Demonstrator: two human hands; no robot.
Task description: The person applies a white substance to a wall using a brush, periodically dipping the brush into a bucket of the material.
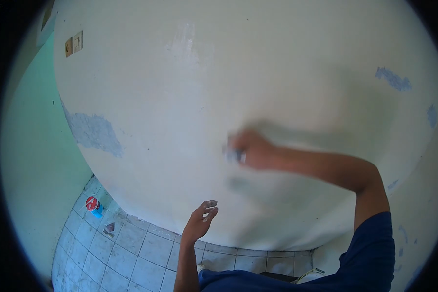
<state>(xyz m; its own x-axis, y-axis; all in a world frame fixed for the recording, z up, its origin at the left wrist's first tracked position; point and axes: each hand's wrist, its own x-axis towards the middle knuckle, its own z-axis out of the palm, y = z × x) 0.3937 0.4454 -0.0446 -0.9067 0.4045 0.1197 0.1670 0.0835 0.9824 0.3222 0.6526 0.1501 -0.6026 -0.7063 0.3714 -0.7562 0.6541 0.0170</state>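
Note:
My right hand (252, 150) is closed against the pale wall (170, 97) at the middle of the view. A small grey and whitish thing (234, 155) shows at its fingers, but motion blur hides its kind. My left hand (202, 220) hangs lower, in front of the wall's base, with fingers bent and apart. Grey-white smears coat its fingertips, and I see nothing held in it. Above, a whitish patch (186, 41) marks the wall.
Bare grey-blue patches show on the wall at left (95, 131) and upper right (394, 79). A socket and switch (74, 44) sit upper left. On the tiled floor (126, 253) stand a red-lidded blue tub (93, 206) and a small dirty tool-like object (110, 228). A green wall (31, 136) adjoins.

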